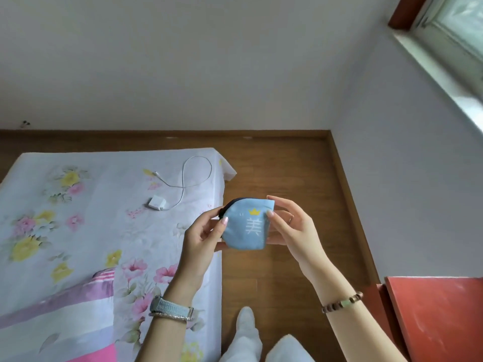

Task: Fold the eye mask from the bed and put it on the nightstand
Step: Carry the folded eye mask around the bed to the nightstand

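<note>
The bed with the white floral-print sheet (86, 205) fills the left of the view, its edge running down past the person's left forearm. A white charger brick with a looped white cable (158, 203) lies on the sheet near the far corner, and a striped pink and lilac quilt (65, 309) covers the near end. Between bed and wall is a strip of brown wooden floor (287, 165), where the person stands in pale trousers. At the lower right corner sits the red-topped nightstand (439, 317), its surface bare in the part that shows.

The light blue fabric eye mask with a yellow crown and white printed character (247, 224) is no longer on the bed: it is held in the air over the floor, just past the bed's edge and well apart from the nightstand. It appears already doubled over, showing a rounded half-shape with a dark trim or strap along its upper left edge, so the fold looks done or nearly so.

The left hand (203, 239) pinches the mask's left edge between thumb and fingers. The right hand (290, 228) pinches the right edge, thumb on the front face, fingers behind.

What remains, by this judgement, is to carry the folded mask rightward and down and set it on the nightstand.
</note>
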The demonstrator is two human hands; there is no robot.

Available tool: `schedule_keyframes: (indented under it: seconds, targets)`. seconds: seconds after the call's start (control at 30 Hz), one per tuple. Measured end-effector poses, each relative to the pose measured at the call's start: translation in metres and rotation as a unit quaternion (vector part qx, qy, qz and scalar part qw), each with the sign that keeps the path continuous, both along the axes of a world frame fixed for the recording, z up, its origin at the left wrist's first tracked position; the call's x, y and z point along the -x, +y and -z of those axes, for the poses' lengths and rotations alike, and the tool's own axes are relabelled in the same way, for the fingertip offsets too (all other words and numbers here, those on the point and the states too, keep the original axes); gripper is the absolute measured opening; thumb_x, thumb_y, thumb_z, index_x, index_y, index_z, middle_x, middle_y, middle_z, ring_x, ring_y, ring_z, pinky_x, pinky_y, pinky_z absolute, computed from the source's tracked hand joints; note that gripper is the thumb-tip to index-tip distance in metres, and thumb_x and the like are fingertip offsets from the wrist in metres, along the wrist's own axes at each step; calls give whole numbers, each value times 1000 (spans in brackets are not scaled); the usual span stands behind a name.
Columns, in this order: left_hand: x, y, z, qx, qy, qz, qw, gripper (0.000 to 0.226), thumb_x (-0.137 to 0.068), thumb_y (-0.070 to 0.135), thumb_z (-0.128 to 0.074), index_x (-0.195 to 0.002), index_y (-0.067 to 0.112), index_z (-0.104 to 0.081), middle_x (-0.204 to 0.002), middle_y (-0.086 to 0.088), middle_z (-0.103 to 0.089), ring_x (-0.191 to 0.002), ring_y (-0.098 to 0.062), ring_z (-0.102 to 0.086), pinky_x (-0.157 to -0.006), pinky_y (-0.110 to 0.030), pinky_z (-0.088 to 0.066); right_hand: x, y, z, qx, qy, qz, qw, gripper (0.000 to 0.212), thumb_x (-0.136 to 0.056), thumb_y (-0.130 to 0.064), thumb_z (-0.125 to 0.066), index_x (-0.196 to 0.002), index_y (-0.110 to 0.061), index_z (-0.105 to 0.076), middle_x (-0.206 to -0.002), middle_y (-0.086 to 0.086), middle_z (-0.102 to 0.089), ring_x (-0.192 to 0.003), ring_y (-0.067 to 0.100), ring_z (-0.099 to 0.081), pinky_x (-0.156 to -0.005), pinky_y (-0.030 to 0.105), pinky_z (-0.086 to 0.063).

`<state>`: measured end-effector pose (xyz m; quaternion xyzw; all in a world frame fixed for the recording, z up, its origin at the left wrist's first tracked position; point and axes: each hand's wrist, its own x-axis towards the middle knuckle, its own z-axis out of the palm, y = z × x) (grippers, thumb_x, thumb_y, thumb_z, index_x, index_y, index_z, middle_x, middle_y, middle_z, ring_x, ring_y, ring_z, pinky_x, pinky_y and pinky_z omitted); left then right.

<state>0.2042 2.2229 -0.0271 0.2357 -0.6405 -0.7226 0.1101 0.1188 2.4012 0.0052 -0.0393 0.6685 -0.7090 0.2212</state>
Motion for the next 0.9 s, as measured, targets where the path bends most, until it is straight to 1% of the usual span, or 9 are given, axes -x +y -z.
schedule_keyframes:
  seconds: [0.17, 0.23, 0.33, 0.4, 0.5, 0.57, 0.67, 0.77, 0.9]
  targets:
    - [56, -26, -7, -2, 6, 4, 1000, 24, -94, 23, -62, -116, 24, -69, -85, 7, -73, -86, -11, -71, -70, -37, -62, 50, -24, -8, 20, -10, 13, 1000, 31, -93, -11, -64, -124, -14, -63, -102, 16, -76, -95, 28, -74, -60, 30, -62]
    - [78, -33, -9, -8, 7, 4, 1000, 25, -93, 23, -61, -117, 22, -69, -86, 7, -73, -89, -12, -71, -73, -38, -62, 71, -32, -11, 23, -7, 16, 1000, 31, -93, -10, -64, -124, -15, -63, -102, 18, -75, -94, 29, -73, -60, 28, -61]
    - [111, -42, -9, -12, 6, 3, 1000, 25, -93, 23, -61, -117, 23, -69, -91, 5, -74, -95, -18, -71, -76, -40, -62, 104, -40, -10, 19, -2, 13, 1000, 31, -93, -11, -64, -124, -18, -63, -101, 13, -77, -95, 26, -74, -60, 27, -60]
    - [134, -49, -8, -14, 4, -1, 1000, 25, -93, 23, -61, -117, 24, -69, -93, 3, -74, -97, -20, -70, -77, -42, -62, 129, -46, -8, 19, -1, 8, 1000, 32, -94, -10, -63, -125, -17, -63, -101, 15, -76, -92, 24, -74, -60, 28, -61]
    - [173, -56, -7, -17, 10, 2, 1000, 24, -94, 22, -60, -116, 24, -69, -97, 0, -74, -97, -17, -71, -71, -35, -61, 170, -53, -5, 21, 1, 1, 1000, 33, -94, -11, -64, -127, -15, -62, -101, 16, -76, -87, 20, -73, -64, 32, -62]
    - [203, -59, -6, -17, 10, 1, 1000, 24, -95, 22, -60, -117, 24, -69, -98, -1, -74, -96, -16, -71, -68, -31, -60, 200, -56, -3, 21, -2, -2, 1000, 33, -94, -12, -64, -127, -15, -63, -98, 13, -77, -84, 17, -73, -66, 34, -62]
    - [251, -64, -7, -18, 8, -14, 1000, 24, -94, 20, -61, -117, 22, -69, -96, -1, -73, -93, -14, -71, -66, -30, -59, 249, -62, -1, 26, -5, -9, 1000, 31, -94, -11, -63, -125, -16, -64, -93, 6, -78, -80, 15, -73, -65, 32, -61]
    - [299, -69, -9, -12, 8, -26, 1000, 26, -94, 20, -61, -119, 20, -68, -95, 5, -74, -92, -11, -71, -67, -30, -60, 300, -69, -3, 31, -12, -21, 999, 30, -95, -10, -63, -125, -15, -64, -93, 5, -79, -81, 17, -75, -65, 30, -61]
    - [355, -75, -12, -19, 17, -51, 998, 25, -93, 19, -61, -117, 19, -68, -91, 4, -74, -89, -10, -71, -64, -28, -59, 362, -80, -7, 22, -11, -40, 999, 29, -95, -13, -63, -124, -18, -64, -97, 4, -79, -89, 20, -76, -68, 32, -62]
